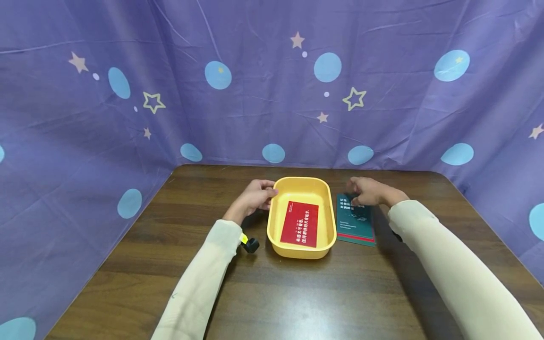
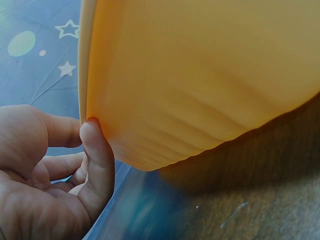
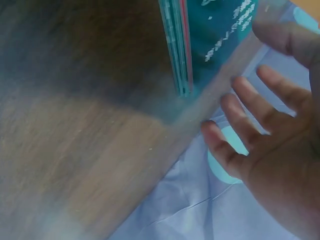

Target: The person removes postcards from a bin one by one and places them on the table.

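A yellow plastic tray [image 1: 302,254] stands on the table with a red card [image 1: 301,224] printed with white characters lying in it. My left hand [image 1: 256,195] pinches the tray's left rim; the left wrist view shows thumb and fingertips [image 2: 95,132] meeting at that edge. To the tray's right lies a stack of cards [image 1: 354,219], dark green on top with a red edge showing below. Over the stack's far end hovers my right hand [image 1: 369,191]. Its fingers [image 3: 250,100] are spread and loosely bent, apart from the cards in the right wrist view.
The brown wooden table [image 1: 297,297] reaches back to a purple curtain [image 1: 272,94] with stars and blue dots. A small black device [image 1: 250,245] with a yellow tag sits at the left wrist, beside the tray.
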Motion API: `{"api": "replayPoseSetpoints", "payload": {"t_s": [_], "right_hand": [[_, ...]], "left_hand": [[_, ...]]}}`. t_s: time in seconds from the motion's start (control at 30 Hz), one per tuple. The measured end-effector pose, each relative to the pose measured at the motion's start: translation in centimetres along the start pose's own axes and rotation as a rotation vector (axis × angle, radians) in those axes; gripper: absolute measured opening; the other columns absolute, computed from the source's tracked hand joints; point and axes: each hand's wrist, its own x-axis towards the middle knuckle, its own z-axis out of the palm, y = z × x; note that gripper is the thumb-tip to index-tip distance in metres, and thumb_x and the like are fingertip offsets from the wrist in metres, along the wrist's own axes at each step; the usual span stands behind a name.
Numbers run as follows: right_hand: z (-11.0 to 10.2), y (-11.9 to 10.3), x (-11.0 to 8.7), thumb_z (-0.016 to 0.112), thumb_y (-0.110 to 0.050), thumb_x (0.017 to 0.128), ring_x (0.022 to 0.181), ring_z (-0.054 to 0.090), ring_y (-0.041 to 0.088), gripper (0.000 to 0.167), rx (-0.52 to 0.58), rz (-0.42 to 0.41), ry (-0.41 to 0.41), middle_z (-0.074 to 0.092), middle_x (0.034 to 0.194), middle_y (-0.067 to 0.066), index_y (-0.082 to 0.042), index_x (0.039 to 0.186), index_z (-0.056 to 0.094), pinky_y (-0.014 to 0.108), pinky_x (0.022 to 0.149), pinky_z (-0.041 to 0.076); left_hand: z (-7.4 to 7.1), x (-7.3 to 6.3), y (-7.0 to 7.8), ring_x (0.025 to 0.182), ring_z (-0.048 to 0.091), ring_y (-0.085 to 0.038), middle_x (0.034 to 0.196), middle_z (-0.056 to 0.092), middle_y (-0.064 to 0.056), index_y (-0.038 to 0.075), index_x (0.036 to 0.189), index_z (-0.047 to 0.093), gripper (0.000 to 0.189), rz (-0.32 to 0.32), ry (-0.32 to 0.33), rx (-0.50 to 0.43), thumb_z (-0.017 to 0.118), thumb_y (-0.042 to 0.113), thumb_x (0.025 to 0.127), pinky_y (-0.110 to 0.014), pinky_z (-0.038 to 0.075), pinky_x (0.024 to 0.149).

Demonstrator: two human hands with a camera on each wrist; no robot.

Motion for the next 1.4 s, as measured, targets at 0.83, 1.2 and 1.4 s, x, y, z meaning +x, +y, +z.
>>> {"api": "replayPoseSetpoints", "payload": {"t_s": [0.83, 1.2, 1.4], "right_hand": [[0.6, -9.3, 3.8, 0.078, -0.046, 0.090, 0.106, 0.062, 0.032, 0.063, -0.106, -0.195, 0.130, 0.066, 0.116, 0.017, -0.003, 0.133, 0.062, 0.046, 0.091, 0.057], [2.6, -11.5, 5.3, 0.081, -0.064, 0.078, 0.108, 0.061, 0.025, 0.090, -0.224, -0.120, -0.075, 0.067, 0.122, 0.011, -0.006, 0.142, 0.055, 0.046, 0.096, 0.055], [3.4, -12.3, 6.0, 0.084, -0.069, 0.070, 0.107, 0.059, 0.022, 0.100, -0.276, -0.065, -0.182, 0.064, 0.117, 0.007, -0.006, 0.141, 0.053, 0.043, 0.097, 0.053]], "left_hand": [[0.1, -0.2, 0.1, 0.063, 0.059, -0.012, 0.095, 0.064, -0.014, -0.004, 0.138, 0.057, 0.038, 0.013, -0.001, 0.006, 0.059, 0.007, 0.102, -0.023, 0.058, 0.055], [0.0, -0.2, 0.1, 0.066, 0.061, -0.013, 0.093, 0.065, -0.013, -0.004, 0.138, 0.056, 0.038, 0.010, -0.008, 0.005, 0.059, 0.007, 0.102, -0.025, 0.060, 0.057], [0.1, -0.2, 0.1, 0.066, 0.060, -0.013, 0.092, 0.064, -0.011, -0.004, 0.138, 0.057, 0.038, 0.008, -0.005, 0.005, 0.060, 0.007, 0.102, -0.025, 0.060, 0.057]]}}
